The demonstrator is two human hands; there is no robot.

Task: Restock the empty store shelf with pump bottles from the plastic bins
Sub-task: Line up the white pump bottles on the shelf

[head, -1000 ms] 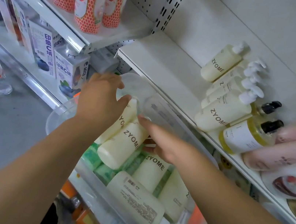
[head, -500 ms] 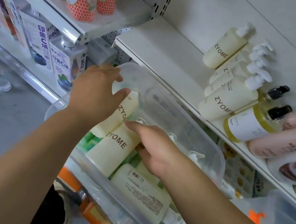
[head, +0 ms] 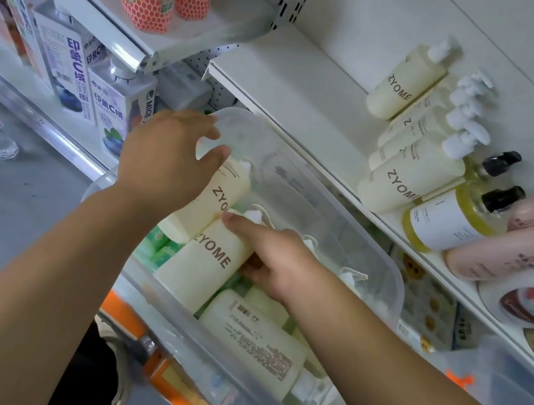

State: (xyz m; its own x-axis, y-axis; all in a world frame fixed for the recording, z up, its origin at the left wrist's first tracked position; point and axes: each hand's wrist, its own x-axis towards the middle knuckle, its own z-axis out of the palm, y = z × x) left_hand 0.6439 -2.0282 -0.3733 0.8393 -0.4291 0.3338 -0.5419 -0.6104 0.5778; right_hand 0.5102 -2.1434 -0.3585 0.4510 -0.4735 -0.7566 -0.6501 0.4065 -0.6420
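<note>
Both hands are down in the bin point(head: 397, 291), a see-through plastic tub with rounded corners and a cloudy, scuffed wall. The left hand point(head: 168, 159) is curled over the shoulder of the far bottle point(head: 225, 192), thumb clamped on its front just above the brown ZYOME lettering. The right hand point(head: 272, 260) grips the near bottle point(head: 206, 264) from the side, with the thumb laid across its top edge and the fingers tucked underneath where I can't see them. Both are smooth matte cream cylinders, tilted and touching along their sides.

Under them is more of the same stock. One spare bottle point(head: 255, 339) lies with its small-print back label facing up, and there are some glossy green packets point(head: 162, 245). White pump heads poke up near the right wrist.

The shelf point(head: 294, 81) just above the bin is flat white painted metal. A shelf row point(head: 400, 184) of matching cream bottles with chunky white pumps sits on it. Right beside those are amber bottles point(head: 453, 220), clear plastic with black pumps, then pale pink bottles point(head: 511, 249).
</note>
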